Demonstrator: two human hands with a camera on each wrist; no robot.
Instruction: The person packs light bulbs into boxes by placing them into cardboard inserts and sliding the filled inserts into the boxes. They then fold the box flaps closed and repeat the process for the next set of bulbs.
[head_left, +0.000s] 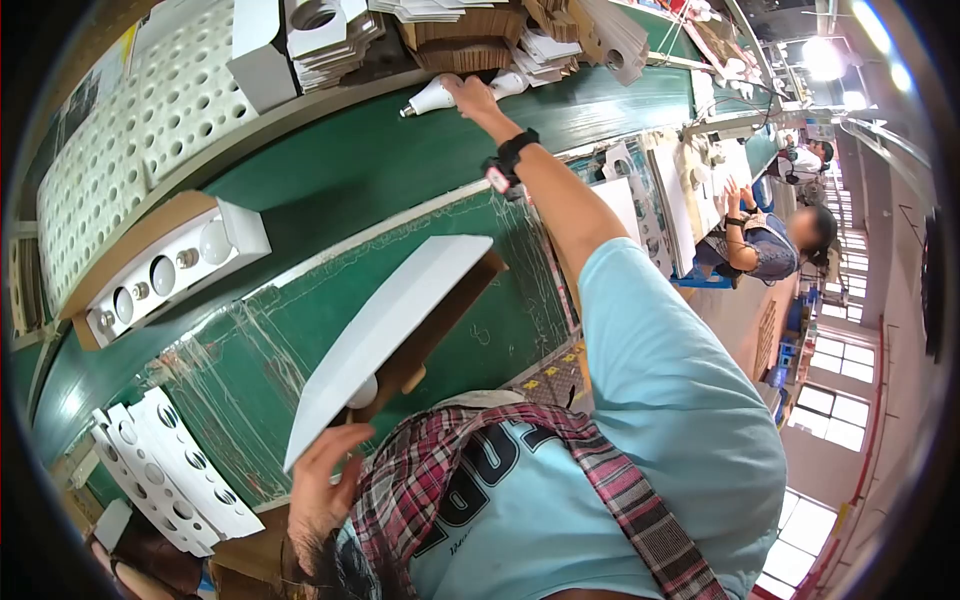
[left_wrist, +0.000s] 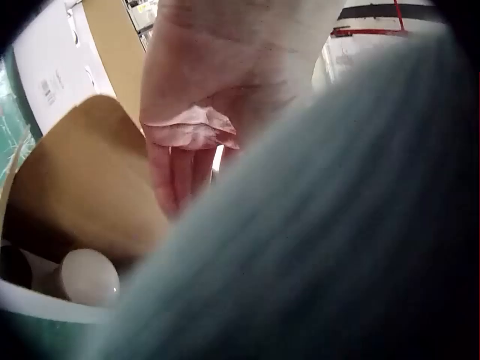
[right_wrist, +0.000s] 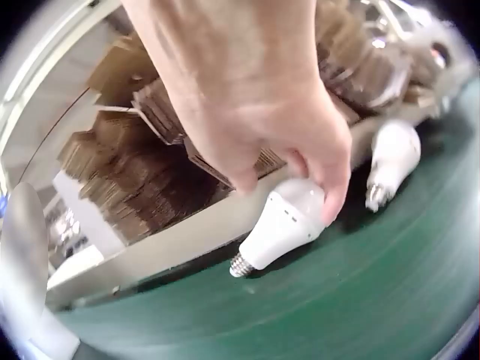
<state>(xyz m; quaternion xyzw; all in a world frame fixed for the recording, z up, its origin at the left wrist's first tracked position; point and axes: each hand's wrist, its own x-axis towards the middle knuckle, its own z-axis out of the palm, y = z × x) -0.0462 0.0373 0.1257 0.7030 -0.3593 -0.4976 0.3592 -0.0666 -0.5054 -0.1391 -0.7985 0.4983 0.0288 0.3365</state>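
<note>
On the green belt at the far side, my right hand (head_left: 475, 98) grips a white light bulb (right_wrist: 281, 225) by its rounded end. Its metal screw base points away from the fingers. A second light bulb (right_wrist: 393, 157) lies beside it on the belt. My left hand (head_left: 325, 480) is at the near end of an open white box (head_left: 390, 325), fingers loosely bent beside its brown cardboard flap (left_wrist: 86, 172). Inside the box a white bulb (left_wrist: 88, 277) shows, partly hidden by the walls. A blurred blue sleeve (left_wrist: 300, 247) covers much of the left wrist view.
Another box (head_left: 165, 275) with bulbs in a white insert stands at left on the belt (head_left: 330, 150). Punched white inserts (head_left: 175, 475) lie at lower left. Stacked cardboard (head_left: 465, 45) and a holed white tray (head_left: 140, 130) line the far side. Another person (head_left: 765, 240) sits at right.
</note>
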